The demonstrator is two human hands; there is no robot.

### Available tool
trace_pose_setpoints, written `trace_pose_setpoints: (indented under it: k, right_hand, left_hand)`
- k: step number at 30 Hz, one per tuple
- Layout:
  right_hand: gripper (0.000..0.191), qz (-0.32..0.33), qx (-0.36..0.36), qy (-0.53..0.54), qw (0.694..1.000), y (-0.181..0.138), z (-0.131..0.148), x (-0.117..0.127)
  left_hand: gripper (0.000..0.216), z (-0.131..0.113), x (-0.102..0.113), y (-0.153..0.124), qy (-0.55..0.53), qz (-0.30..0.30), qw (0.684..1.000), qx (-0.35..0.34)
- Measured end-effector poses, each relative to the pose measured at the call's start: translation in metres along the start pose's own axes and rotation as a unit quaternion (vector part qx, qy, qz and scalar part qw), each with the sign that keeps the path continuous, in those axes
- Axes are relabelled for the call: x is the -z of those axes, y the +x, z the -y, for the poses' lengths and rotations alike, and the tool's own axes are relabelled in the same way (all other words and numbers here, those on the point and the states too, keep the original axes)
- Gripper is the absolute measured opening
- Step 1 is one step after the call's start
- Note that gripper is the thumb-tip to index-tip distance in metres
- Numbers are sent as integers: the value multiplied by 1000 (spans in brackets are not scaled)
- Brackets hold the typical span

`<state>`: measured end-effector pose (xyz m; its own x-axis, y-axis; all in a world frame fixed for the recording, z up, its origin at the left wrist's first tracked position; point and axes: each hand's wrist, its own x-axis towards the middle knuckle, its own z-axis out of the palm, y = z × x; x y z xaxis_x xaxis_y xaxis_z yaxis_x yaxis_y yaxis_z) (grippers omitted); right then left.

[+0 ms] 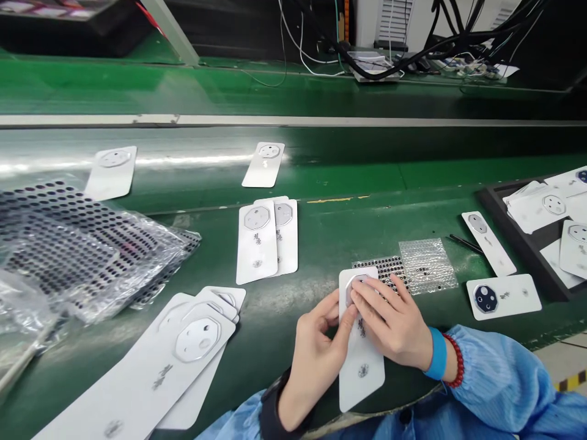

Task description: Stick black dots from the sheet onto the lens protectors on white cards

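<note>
My left hand grips a white phone back cover by its left edge, with the thumb lying on the front face. From the right, my right hand closes over the same cover, its fingertips pressed on the round camera area near the top. Those fingers hide most of the camera area and anything small beneath them. Dark print marks the cover's middle and lower part. Just beyond it lie a sheet of small black dots and a clear bubbly plastic sheet.
Stacked white covers lie at the front left beside plastic-wrapped perforated sheets. Further covers rest mid-table, with single ones on the belt behind. On the right are a dark-camera cover, black tweezers and a black tray holding covers.
</note>
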<state>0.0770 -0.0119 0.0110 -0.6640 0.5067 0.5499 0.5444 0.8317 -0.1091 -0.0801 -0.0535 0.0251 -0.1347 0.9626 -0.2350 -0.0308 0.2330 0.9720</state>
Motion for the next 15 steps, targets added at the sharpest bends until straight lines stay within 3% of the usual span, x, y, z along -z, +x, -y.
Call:
trace_pose_setpoints:
  k: [3, 8, 10, 13, 15]
  right_hand:
    - [36, 17, -30, 85, 996, 2, -5, 1]
    - [61, -27, -159, 245, 956, -1, -10, 3]
    - [68, -3, -223, 348, 911, -2, -8, 1]
    - [70, 27, -292, 535, 792, 1, -4, -4]
    - [68, 7, -345, 590, 730, 5, -1, -8]
  left_hand:
    - [39, -3, 1, 3, -80, 1, 995, 56]
    - [32, -4, 2, 8, -108, -45, 991, 57]
    - [31, -1, 1, 11, -103, -64, 991, 58]
    - [28, 2, -2, 13, -61, -102, 992, 35]
    - [25, 3, -7, 13, -17, -136, 991, 0]
